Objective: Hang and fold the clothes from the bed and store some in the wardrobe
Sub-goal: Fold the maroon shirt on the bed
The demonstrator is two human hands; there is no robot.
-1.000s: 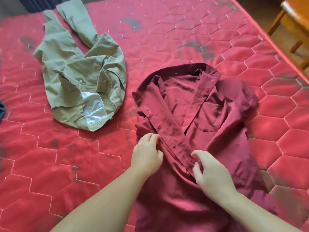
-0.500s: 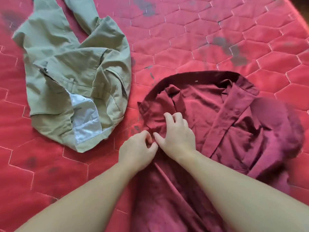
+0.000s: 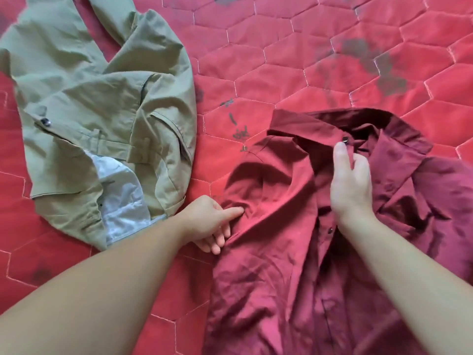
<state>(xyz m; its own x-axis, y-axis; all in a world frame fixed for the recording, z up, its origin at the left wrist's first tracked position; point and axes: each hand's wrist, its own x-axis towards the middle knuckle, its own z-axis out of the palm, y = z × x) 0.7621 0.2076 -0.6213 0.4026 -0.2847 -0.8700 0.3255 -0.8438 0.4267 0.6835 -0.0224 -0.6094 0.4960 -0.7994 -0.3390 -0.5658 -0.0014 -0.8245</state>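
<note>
A maroon button-up shirt point(image 3: 276, 265) lies front-up on the red quilted bed point(image 3: 307, 47), collar toward the far side. My right hand point(image 3: 350, 183) pinches the button placket just below the collar, its forefinger reaching toward the top button. My left hand point(image 3: 212, 222) grips the shirt's left edge near the shoulder, thumb on top of the cloth and fingers curled at the hem. Crumpled khaki trousers point(image 3: 97, 103) with a white pocket lining showing lie to the left, just beyond my left wrist.
The bed cover carries dark grey stains point(image 3: 368, 57) beyond the shirt. Bare red quilt lies behind the shirt and under my left forearm. The trousers' lower edge nearly touches my left wrist.
My hands have moved apart from the middle of the shirt: the right went up to the collar, the left out to the shirt's left edge. The left front panel now lies drawn over the chest.
</note>
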